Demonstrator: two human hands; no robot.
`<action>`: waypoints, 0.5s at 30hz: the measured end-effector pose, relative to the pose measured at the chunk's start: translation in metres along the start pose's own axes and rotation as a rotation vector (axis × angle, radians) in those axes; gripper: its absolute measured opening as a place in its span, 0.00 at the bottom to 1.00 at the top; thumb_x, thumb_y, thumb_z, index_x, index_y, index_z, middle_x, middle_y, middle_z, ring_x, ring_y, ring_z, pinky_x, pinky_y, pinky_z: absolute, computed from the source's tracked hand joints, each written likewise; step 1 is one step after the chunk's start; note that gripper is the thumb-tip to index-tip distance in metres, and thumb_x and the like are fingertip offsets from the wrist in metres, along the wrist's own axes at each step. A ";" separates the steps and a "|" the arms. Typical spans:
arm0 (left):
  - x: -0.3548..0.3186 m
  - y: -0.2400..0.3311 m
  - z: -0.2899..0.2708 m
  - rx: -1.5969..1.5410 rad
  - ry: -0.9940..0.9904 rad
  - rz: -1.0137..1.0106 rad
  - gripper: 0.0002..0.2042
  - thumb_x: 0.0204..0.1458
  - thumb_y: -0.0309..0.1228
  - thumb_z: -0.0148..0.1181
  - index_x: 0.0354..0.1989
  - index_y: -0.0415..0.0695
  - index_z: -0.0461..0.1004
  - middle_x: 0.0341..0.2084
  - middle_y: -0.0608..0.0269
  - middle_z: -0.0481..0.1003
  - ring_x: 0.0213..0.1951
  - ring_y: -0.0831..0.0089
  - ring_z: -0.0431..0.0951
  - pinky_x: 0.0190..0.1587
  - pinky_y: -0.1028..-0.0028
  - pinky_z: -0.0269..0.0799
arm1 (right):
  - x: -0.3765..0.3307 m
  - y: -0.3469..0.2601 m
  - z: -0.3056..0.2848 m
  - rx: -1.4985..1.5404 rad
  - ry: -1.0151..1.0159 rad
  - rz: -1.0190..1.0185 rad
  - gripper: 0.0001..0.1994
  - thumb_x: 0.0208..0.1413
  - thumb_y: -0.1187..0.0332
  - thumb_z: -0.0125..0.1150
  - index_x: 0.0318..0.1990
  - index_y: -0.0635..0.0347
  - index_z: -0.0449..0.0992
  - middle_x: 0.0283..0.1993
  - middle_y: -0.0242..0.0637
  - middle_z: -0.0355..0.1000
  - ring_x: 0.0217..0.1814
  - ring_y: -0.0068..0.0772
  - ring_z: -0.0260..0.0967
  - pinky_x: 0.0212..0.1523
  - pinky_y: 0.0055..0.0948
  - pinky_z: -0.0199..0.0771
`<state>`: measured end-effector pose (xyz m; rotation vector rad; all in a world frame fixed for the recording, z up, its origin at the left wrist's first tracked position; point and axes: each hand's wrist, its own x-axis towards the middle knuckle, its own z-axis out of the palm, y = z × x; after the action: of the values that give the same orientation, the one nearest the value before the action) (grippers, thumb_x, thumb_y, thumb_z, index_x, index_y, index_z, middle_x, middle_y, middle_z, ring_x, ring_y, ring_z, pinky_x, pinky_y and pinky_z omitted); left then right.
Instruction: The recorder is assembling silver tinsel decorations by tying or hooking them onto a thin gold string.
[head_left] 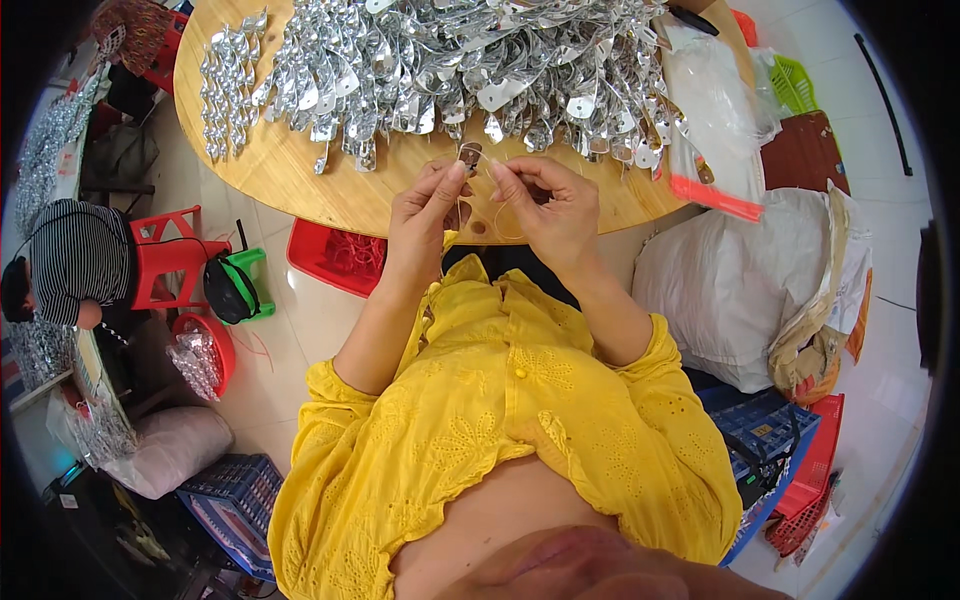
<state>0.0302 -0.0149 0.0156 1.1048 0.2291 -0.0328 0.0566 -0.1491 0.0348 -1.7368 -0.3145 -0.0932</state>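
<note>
At the near edge of a round wooden table (300,190), my left hand (425,210) pinches a thin pale cord (510,237) between thumb and forefinger. A small loop of this cord stands up at the fingertips. My right hand (552,208) is closed on the same cord a short way to the right, and a slack curve hangs below the fingers. Just beyond both hands lies a big heap of shiny silver twisted metal strips (450,70), their flat ends pierced with holes. Whether a small piece sits in the left fingertips I cannot tell.
Clear plastic bags (715,110) with a red edge lie on the table's right. A red bin of red cords (340,258) stands below the table's left edge. A large white sack (720,280) is at right. Another person in a striped shirt (80,255) works at far left.
</note>
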 end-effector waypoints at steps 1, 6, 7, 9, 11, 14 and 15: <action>0.000 0.000 0.000 0.000 -0.001 0.000 0.11 0.48 0.35 0.50 0.35 0.41 0.71 0.22 0.70 0.68 0.22 0.85 0.65 0.23 0.86 0.59 | 0.000 0.000 0.000 -0.005 -0.006 0.001 0.05 0.45 0.75 0.55 0.28 0.68 0.71 0.22 0.31 0.68 0.23 0.17 0.65 0.24 0.13 0.65; 0.000 0.002 0.002 -0.003 -0.001 -0.001 0.11 0.48 0.34 0.49 0.35 0.41 0.70 0.23 0.70 0.68 0.23 0.85 0.65 0.24 0.86 0.60 | -0.001 0.003 -0.001 -0.033 -0.032 -0.020 0.04 0.45 0.75 0.55 0.28 0.68 0.71 0.22 0.32 0.68 0.23 0.17 0.66 0.24 0.13 0.65; 0.000 0.002 0.002 -0.003 -0.001 -0.001 0.11 0.48 0.34 0.49 0.35 0.41 0.70 0.23 0.70 0.68 0.23 0.85 0.65 0.24 0.86 0.60 | -0.002 0.003 -0.001 -0.058 -0.052 -0.025 0.04 0.45 0.75 0.55 0.28 0.68 0.71 0.22 0.32 0.68 0.23 0.17 0.66 0.24 0.13 0.65; 0.001 0.001 0.002 -0.010 0.016 -0.011 0.11 0.48 0.34 0.49 0.35 0.41 0.70 0.23 0.70 0.68 0.23 0.85 0.65 0.24 0.86 0.60 | -0.002 0.002 -0.002 -0.054 -0.045 -0.039 0.04 0.45 0.75 0.55 0.28 0.68 0.71 0.22 0.32 0.68 0.23 0.17 0.66 0.24 0.13 0.65; 0.000 0.005 0.004 -0.037 0.015 -0.040 0.10 0.48 0.33 0.49 0.33 0.39 0.70 0.26 0.70 0.66 0.24 0.86 0.63 0.24 0.86 0.58 | -0.003 0.000 -0.002 -0.049 -0.039 -0.052 0.04 0.45 0.75 0.55 0.28 0.68 0.71 0.22 0.32 0.68 0.23 0.17 0.66 0.23 0.13 0.65; -0.001 0.004 0.003 -0.068 -0.001 -0.066 0.09 0.48 0.32 0.49 0.31 0.38 0.71 0.29 0.71 0.64 0.25 0.86 0.62 0.24 0.87 0.55 | -0.002 0.000 -0.001 -0.020 -0.030 -0.029 0.04 0.45 0.75 0.55 0.28 0.68 0.71 0.22 0.32 0.68 0.23 0.17 0.66 0.23 0.13 0.65; -0.001 0.004 0.002 -0.071 -0.014 -0.063 0.09 0.48 0.32 0.49 0.31 0.38 0.71 0.28 0.71 0.64 0.25 0.86 0.62 0.23 0.87 0.55 | -0.003 0.002 -0.001 -0.040 -0.019 -0.043 0.04 0.45 0.75 0.55 0.28 0.68 0.71 0.22 0.33 0.68 0.23 0.17 0.66 0.23 0.13 0.65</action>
<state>0.0302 -0.0152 0.0203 1.0261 0.2507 -0.0878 0.0547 -0.1512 0.0326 -1.7719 -0.3665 -0.1152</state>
